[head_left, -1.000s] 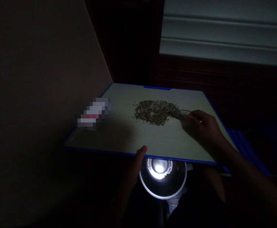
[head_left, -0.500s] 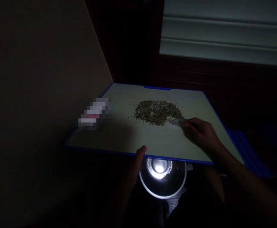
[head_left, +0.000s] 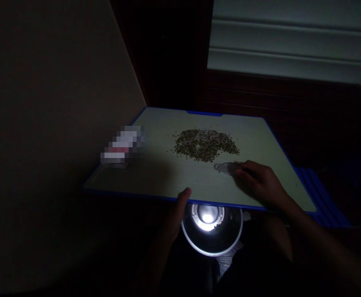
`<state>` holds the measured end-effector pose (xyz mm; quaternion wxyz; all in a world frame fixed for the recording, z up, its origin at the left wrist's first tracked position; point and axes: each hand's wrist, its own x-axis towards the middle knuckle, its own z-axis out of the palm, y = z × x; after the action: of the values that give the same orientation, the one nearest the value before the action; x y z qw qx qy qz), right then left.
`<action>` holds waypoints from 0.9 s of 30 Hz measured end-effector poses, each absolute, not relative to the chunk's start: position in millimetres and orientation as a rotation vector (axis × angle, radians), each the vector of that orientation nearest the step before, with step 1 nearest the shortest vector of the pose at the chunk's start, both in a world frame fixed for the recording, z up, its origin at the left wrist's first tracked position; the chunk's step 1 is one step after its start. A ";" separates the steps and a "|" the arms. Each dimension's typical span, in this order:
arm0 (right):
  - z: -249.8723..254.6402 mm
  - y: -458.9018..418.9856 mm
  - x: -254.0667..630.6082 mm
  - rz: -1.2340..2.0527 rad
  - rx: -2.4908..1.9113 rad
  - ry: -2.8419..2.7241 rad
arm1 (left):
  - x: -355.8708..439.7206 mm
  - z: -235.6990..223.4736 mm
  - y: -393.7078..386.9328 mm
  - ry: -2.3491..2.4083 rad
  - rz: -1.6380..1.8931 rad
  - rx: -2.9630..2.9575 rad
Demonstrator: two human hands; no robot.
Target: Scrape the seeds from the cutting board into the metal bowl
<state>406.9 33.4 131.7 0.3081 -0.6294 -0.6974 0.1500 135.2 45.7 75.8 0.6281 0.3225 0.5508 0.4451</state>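
Note:
Small greenish-brown seeds or grains (head_left: 195, 144) lie in a loose patch on a pale, blue-edged board (head_left: 155, 181). My right hand (head_left: 262, 179) pinches a thin, clear, rounded piece (head_left: 226, 168) just nearer to me than the patch. A notch shows in the patch's near right side. At the board's near edge, my left hand (head_left: 182, 204) has its thumb on top; its other fingers are hidden below. Right beside that hand, under the edge, sits a shiny metal bowl (head_left: 213, 253) with a few dark grains inside.
A blurred-out white and red item (head_left: 121, 144) rests at the board's left side. Beyond it rises a wall (head_left: 59, 82). Blue striped material (head_left: 322, 198) shows past the right edge. Light horizontal panels (head_left: 291, 39) are at the back. The room is dark.
My right hand has drawn the clear piece from the patch's right side toward me, and it is now apart from the main patch. My left hand keeps its place.

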 end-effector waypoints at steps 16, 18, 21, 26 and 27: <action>137.4 12.5 384.8 0.590 -1.477 -1.998 | 136.8 73.3 45.4 1.256 1.061 0.718; 138.9 9.2 381.1 0.612 -1.453 -2.028 | 134.2 67.7 46.9 1.198 1.018 0.754; 139.9 5.6 376.4 0.612 -1.424 -2.065 | 130.6 61.5 48.8 1.171 0.963 0.778; 137.8 2.2 373.2 0.608 -1.423 -2.056 | 129.3 62.3 49.0 1.235 0.981 0.759; 137.3 1.8 373.4 0.609 -1.423 -2.053 | 129.4 63.1 48.9 1.244 0.986 0.764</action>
<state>373.4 1.8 137.3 0.2814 -0.5309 -0.7663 0.2274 129.4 48.9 63.1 0.6365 0.3344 0.5447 0.4317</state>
